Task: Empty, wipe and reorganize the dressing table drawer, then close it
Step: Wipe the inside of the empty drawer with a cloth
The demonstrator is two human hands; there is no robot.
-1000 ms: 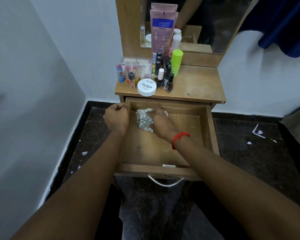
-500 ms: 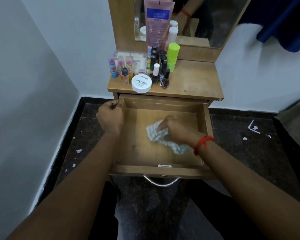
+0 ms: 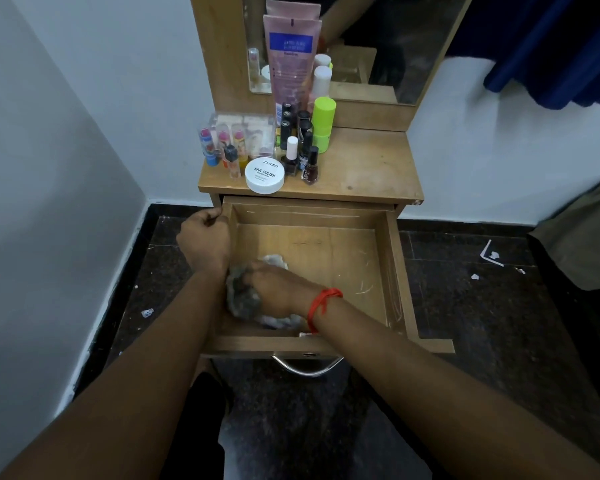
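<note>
brown wooden drawer [image 3: 394, 271], grey-white cloth [image 3: 243, 299], red wristband [image 3: 321, 304]

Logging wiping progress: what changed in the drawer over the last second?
The right hand, gripping the cloth, swept from the drawer's back left through the middle to its front-left corner. The left hand kept holding the drawer's left wall; the drawer stayed open and the cosmetics on the tabletop did not move.

Both forearms extended forward and converging: left hand [image 3: 205, 239] with fingers curled over the left wall of the drawer [image 3: 394, 271], right hand [image 3: 276, 289] palm-down beside the left wrist, clutching the cloth [image 3: 242, 299].
</note>
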